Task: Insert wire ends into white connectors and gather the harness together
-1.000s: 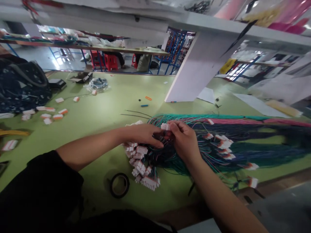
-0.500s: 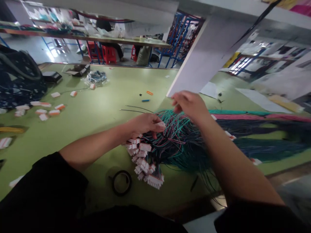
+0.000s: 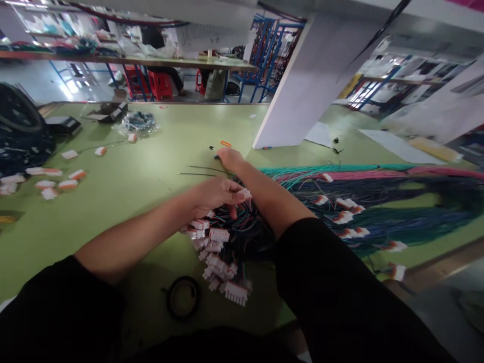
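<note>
My left hand (image 3: 219, 195) is closed on a white multi-pin connector (image 3: 245, 193), gripped between thumb and fingers, with wires running from it. Below that hand hangs a cluster of white connectors (image 3: 219, 235) with orange edges, piled on the green table. My right hand (image 3: 231, 160) reaches across beyond the left one, its fingers down on a small blue pen-like tool (image 3: 217, 157); most of the tool is hidden under them. Just past the fingertips lies an orange clip-like piece (image 3: 226, 143). Two dark loose wires (image 3: 200, 174) end left of the bundle.
A long wire bundle (image 3: 378, 176) in green, pink and dark colours stretches right, with connectors along it. A roll of black tape (image 3: 183, 297) lies near me. A white post (image 3: 291, 85) rises from the table (image 3: 151, 161). Loose connectors (image 3: 68, 184) and a dark bag (image 3: 22, 126) are left.
My right hand has moved left and down from above the wires to the blue tool. My left hand keeps the connector. The view has shifted slightly.
</note>
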The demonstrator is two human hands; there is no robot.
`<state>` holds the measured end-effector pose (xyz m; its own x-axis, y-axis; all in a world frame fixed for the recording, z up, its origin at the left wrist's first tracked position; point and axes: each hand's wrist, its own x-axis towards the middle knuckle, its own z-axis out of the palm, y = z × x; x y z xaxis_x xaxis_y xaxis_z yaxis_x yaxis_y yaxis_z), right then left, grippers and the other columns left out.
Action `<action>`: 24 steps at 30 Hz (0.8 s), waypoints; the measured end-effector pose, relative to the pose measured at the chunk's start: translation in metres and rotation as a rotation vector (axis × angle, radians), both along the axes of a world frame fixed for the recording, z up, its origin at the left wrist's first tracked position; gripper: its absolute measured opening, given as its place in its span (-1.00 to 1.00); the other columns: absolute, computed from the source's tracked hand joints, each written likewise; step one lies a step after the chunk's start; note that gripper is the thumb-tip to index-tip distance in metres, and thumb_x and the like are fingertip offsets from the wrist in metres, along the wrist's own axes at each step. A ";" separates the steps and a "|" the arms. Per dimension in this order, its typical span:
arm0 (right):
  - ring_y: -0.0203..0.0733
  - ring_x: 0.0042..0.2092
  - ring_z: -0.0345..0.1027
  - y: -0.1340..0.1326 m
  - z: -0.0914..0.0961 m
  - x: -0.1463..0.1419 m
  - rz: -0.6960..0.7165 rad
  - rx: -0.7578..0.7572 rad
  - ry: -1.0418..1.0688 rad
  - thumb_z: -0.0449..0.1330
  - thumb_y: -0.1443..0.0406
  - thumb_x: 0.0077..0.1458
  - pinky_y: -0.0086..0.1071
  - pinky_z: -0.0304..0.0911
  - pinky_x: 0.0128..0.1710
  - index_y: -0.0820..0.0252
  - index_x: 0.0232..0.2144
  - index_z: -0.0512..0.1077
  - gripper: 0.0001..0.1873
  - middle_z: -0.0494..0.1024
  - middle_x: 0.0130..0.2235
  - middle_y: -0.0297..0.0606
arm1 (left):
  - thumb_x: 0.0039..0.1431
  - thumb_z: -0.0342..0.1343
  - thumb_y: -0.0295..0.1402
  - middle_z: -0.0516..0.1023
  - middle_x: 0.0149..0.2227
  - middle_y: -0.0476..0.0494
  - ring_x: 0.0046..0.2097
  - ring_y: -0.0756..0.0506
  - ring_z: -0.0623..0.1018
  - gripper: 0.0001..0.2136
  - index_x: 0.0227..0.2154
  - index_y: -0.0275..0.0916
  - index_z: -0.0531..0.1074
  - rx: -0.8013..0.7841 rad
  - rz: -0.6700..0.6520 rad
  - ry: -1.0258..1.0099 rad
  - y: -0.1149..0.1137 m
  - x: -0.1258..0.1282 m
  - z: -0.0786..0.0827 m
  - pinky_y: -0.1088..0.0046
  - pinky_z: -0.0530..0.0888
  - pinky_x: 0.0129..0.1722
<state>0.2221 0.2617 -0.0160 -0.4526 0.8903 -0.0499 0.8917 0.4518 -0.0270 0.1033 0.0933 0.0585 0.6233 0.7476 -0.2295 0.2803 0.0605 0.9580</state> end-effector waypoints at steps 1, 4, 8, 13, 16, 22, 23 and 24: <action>0.03 0.07 0.20 -0.002 -0.001 0.001 -0.025 0.017 0.017 -0.17 0.50 0.12 -0.17 0.11 0.03 0.46 -0.11 0.36 -0.61 0.36 0.03 0.16 | 0.12 0.04 -0.46 0.33 -0.69 0.12 -0.62 0.14 0.30 -0.79 -0.62 -0.32 0.33 0.001 -0.003 -0.006 0.000 0.000 0.000 0.56 0.20 -0.45; -0.01 0.01 0.26 -0.005 0.000 0.000 -0.098 0.049 0.064 -0.14 0.49 0.11 -0.20 0.15 -0.01 0.39 -0.19 0.39 -0.65 0.42 -0.02 0.10 | 0.11 0.06 -0.45 0.33 -0.67 0.11 -0.60 0.13 0.31 -0.85 -0.55 -0.32 0.38 -0.004 -0.012 -0.009 0.000 0.000 0.000 0.54 0.22 -0.43; 0.01 -0.04 0.29 0.001 0.013 0.002 -0.223 0.125 0.162 -0.07 0.44 0.10 -0.17 0.18 -0.06 0.36 -0.21 0.38 -0.73 0.44 -0.07 0.07 | 0.10 0.06 -0.44 0.31 -0.66 0.10 -0.59 0.12 0.30 -0.86 -0.55 -0.33 0.37 -0.015 -0.014 0.003 0.000 0.000 0.000 0.54 0.21 -0.46; -0.24 -0.28 0.35 -0.025 0.060 0.024 -0.339 0.180 0.699 0.00 0.39 0.06 -0.33 0.31 -0.26 0.24 -0.31 0.31 -0.88 0.45 -0.33 -0.22 | 0.03 0.09 -0.47 0.26 -0.62 0.11 -0.56 0.13 0.24 -0.87 -0.58 -0.33 0.32 -0.015 -0.028 -0.049 -0.002 -0.001 0.000 0.55 0.18 -0.48; -0.39 -0.48 0.29 -0.085 0.083 0.042 -0.225 -0.066 1.220 0.09 0.40 -0.01 -0.42 0.30 -0.43 0.19 -0.42 0.27 -0.95 0.36 -0.48 -0.38 | -0.01 0.10 -0.47 0.21 -0.61 0.13 -0.53 0.14 0.19 -0.84 -0.62 -0.32 0.27 0.029 -0.077 -0.124 -0.004 -0.003 -0.003 0.55 0.14 -0.48; -0.42 -0.51 0.32 -0.211 0.070 0.063 -0.215 -0.033 1.559 0.23 0.30 -0.10 -0.46 0.32 -0.48 0.12 -0.42 0.32 -0.85 0.41 -0.45 -0.43 | -0.09 0.14 -0.46 0.43 -0.48 0.05 -0.39 0.07 0.37 -0.90 -0.43 -0.31 0.46 0.198 -0.166 -0.069 -0.009 -0.002 -0.007 0.51 0.27 -0.31; -0.40 -0.49 0.33 -0.222 0.064 0.064 -0.218 0.018 1.574 0.24 0.28 -0.10 -0.45 0.34 -0.46 0.12 -0.42 0.32 -0.83 0.44 -0.43 -0.42 | -0.11 0.14 -0.47 0.48 -0.42 0.02 -0.34 0.05 0.41 -0.83 -0.37 -0.29 0.49 0.256 -0.181 -0.038 -0.010 -0.002 -0.007 0.49 0.29 -0.27; -0.38 -0.48 0.35 -0.230 0.058 0.064 -0.214 0.058 1.581 0.25 0.25 -0.10 -0.43 0.36 -0.44 0.11 -0.40 0.32 -0.82 0.45 -0.41 -0.41 | -0.11 0.15 -0.47 0.51 -0.36 -0.01 -0.30 0.03 0.43 -0.78 -0.32 -0.28 0.50 0.320 -0.200 -0.006 -0.011 -0.002 -0.007 0.48 0.31 -0.24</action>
<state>0.2861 0.0312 0.0419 0.1137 0.9253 0.3619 0.0292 0.3610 -0.9321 0.1015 0.0823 0.0510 0.7648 0.6442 0.0003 0.2503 -0.2976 0.9213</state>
